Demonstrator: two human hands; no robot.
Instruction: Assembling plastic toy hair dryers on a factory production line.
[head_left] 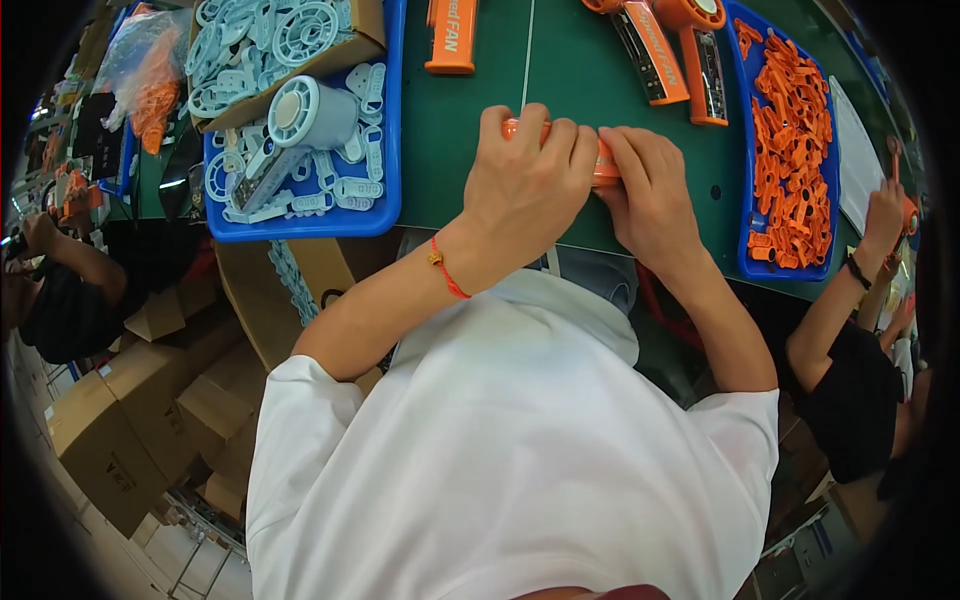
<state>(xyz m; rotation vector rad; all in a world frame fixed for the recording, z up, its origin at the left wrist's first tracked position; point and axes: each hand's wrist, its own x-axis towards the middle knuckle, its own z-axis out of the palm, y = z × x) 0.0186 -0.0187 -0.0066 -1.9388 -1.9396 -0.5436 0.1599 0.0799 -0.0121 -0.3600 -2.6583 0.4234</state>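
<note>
Both of my hands meet over the near edge of the green table, closed around an orange plastic fan part point(606, 165). My left hand point(530, 190) wraps over its left side from above, with a red cord bracelet on the wrist. My right hand point(652, 195) grips its right end between thumb and fingers. Most of the part is hidden under my fingers, so its full shape does not show. Beyond my hands lie an orange fan handle point(451, 40) to the left and two orange handheld fans point(650, 55) to the right, their handles showing inner parts.
On the left, a blue tray point(300, 229) holds light-blue plastic parts, a light-blue fan point(318, 112) and a cardboard box point(366, 28) of more parts. Another blue tray point(750, 268) holds small orange pieces point(795, 150). Cartons point(130, 430) stand lower left. Co-workers' arms point(830, 300) show at both sides.
</note>
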